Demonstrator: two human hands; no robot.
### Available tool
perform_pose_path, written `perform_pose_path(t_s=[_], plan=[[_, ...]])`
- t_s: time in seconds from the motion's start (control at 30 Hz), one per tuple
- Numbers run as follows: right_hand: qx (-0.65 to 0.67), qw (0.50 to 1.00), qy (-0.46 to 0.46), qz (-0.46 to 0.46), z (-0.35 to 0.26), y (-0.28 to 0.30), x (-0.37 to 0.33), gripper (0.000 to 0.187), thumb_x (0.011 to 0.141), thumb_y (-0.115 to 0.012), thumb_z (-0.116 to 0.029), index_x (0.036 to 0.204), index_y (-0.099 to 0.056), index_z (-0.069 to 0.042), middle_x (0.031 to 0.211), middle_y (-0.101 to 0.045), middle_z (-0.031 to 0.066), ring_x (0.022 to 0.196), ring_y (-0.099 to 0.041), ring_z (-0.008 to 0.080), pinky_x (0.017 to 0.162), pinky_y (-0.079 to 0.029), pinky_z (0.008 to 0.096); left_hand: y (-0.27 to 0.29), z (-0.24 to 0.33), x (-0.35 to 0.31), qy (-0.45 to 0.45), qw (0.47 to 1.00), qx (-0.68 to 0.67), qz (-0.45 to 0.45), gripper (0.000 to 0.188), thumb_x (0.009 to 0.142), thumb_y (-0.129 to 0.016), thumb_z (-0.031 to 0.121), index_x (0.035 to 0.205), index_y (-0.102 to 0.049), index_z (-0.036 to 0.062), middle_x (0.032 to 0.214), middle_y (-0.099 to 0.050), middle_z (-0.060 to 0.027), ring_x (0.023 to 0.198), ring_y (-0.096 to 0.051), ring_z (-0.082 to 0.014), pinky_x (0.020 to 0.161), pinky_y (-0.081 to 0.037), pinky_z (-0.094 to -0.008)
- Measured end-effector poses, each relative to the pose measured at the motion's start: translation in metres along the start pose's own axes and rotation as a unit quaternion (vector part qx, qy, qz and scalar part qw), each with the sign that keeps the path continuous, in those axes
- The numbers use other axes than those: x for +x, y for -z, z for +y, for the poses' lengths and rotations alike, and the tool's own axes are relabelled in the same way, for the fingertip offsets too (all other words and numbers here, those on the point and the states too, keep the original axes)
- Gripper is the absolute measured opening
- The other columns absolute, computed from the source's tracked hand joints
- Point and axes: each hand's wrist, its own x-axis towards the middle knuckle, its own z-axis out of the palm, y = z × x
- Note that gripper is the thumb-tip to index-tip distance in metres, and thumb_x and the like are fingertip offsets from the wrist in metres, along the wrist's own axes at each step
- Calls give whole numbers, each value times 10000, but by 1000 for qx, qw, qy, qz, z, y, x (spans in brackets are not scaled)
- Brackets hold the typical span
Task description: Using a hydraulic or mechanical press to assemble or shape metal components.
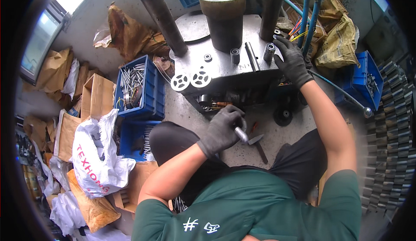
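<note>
My left hand [220, 130], in a dark grey glove, is closed round a short shiny metal cylinder [241, 134] above my lap. At the right edge of the press table, my gloved right hand [294, 61] has its fingers apart, beside an upright metal sleeve [269, 51]. Its fingertips reach near small metal rings [277, 32]; whether they touch one cannot be made out. A second upright sleeve [235, 56] and a lying metal rod [252, 57] are left of it. One small bearing [208, 58] lies further left on the metal table [190, 52].
A thick ram [222, 22] and two dark posts [161, 17] rise from the table. Blue crates [149, 89] with metal parts stand left; another blue bin [368, 80] is right, near stacked metal pieces [383, 154]. A dark-handled tool [261, 152] lies on the floor.
</note>
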Motion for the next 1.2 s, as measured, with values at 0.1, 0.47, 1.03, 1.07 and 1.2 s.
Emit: perform_pose_path(t_s=[0.1, 0.47, 1.03, 1.07, 1.2], plan=[[-67, 997, -1, -50, 8, -24, -3, 382, 860, -727, -219, 1236, -692, -163, 1341, -657, 64, 1249, -574, 345, 1095, -407, 489, -34, -9, 11, 160, 978, -112, -71, 378, 742, -749, 83, 1115, -698, 60, 926, -679, -108, 904, -694, -248, 849, -571, -374], [480, 810, -329, 71, -51, 32, -59, 205, 999, -644, -70, 1193, -660, -6, 1141, -707, 86, 1024, -688, 158, 888, -561, 307, -73, -9, 52, 332, 808, -431, -227, 220, 922, -742, 207, 1024, -672, 24, 917, -669, -25, 895, -648, -105, 830, -550, -298], [492, 764, -358, -218, -72, 68, -105, 382, 1034, -611, -88, 1402, -549, -9, 1158, -705, 92, 1006, -711, 190, 861, -580, 322, -87, 5, 81, 351, 787, -364, -353, 341, 918, -739, 347, 1098, -699, 59, 867, -685, -18, 740, -648, -107, 576, -522, -270], [417, 866, -187, -202, -70, 65, -112, 390, 1015, -652, -146, 1372, -579, -6, 1033, -718, 94, 908, -711, 227, 778, -564, 357, -91, 2, 81, 353, 787, -362, -354, 341, 918, -739, 347, 1098, -699, 59, 867, -685, -18, 740, -648, -107, 576, -522, -270], [276, 886, -134, -347, -86, 108, -85, 394, 944, -687, -302, 1258, -671, -65, 990, -710, 189, 930, -689, 395, 810, -560, 466, -106, -20, 73, 354, 777, -469, -227, 220, 946, -706, 197, 1041, -647, 7, 945, -715, -68, 825, -691, -140, 726, -575, -303]])
